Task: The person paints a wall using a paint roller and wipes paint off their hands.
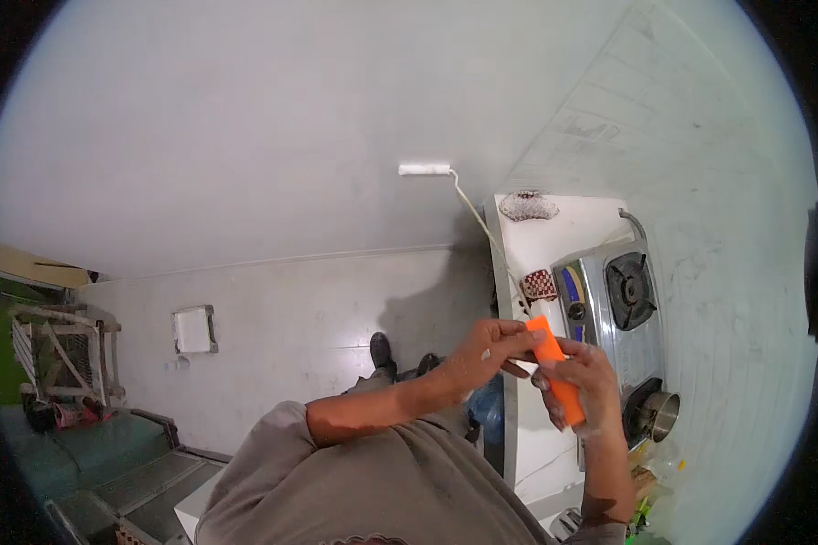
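Both of my hands are on the orange handle (pixel 556 371) of a paint roller. My left hand (pixel 500 350) pinches the upper end of the handle, where the thin rod starts. My right hand (pixel 580 386) is wrapped around the handle lower down. The bent rod (pixel 478 216) runs up and left to the white roller sleeve (pixel 424 170), which lies level at the pale wall (pixel 291 136). Whether the sleeve touches the wall I cannot tell.
A white counter (pixel 568 218) on my right carries a gas stove (pixel 609 318), a metal pot (pixel 665 415) and a red-and-white patterned item (pixel 538 285). On the floor at left lies a square white tray (pixel 192 330). Farther left is a rack (pixel 64 354).
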Action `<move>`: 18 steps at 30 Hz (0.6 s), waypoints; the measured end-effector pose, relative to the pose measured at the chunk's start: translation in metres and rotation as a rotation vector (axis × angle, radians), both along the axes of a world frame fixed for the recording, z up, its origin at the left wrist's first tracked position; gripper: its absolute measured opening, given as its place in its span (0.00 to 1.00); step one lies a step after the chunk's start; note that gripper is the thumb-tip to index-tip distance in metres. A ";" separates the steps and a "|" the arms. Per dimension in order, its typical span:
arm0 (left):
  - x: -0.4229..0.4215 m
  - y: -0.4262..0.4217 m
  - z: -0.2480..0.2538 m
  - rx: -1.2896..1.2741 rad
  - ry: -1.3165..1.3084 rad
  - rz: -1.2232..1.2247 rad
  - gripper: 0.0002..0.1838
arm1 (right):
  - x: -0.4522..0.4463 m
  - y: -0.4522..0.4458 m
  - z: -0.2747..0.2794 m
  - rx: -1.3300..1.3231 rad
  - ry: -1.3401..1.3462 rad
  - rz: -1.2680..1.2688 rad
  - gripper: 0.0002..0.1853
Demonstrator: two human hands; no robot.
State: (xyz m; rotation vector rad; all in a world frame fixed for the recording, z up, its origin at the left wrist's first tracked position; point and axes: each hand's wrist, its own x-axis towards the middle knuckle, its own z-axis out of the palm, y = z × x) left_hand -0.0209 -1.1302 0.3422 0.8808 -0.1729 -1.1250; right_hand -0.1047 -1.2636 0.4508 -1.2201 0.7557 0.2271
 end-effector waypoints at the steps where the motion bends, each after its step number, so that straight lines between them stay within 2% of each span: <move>1: 0.003 -0.004 -0.012 0.012 -0.001 0.027 0.21 | 0.006 -0.004 -0.012 0.010 -0.008 -0.002 0.15; 5: 0.013 -0.013 -0.058 0.017 0.049 0.156 0.18 | 0.024 -0.022 -0.080 0.063 -0.017 0.039 0.19; 8: 0.021 -0.017 -0.105 0.083 0.080 0.242 0.16 | 0.044 -0.027 -0.131 0.112 -0.003 0.122 0.15; 11: 0.026 -0.022 -0.160 0.157 0.200 0.312 0.16 | 0.059 -0.017 -0.187 0.089 -0.035 0.084 0.08; 14: 0.030 -0.025 -0.214 0.296 0.315 0.371 0.15 | 0.067 -0.013 -0.258 0.099 -0.017 0.046 0.07; 18: 0.040 -0.011 -0.269 0.333 0.378 0.408 0.14 | 0.079 0.004 -0.317 0.150 0.003 -0.007 0.07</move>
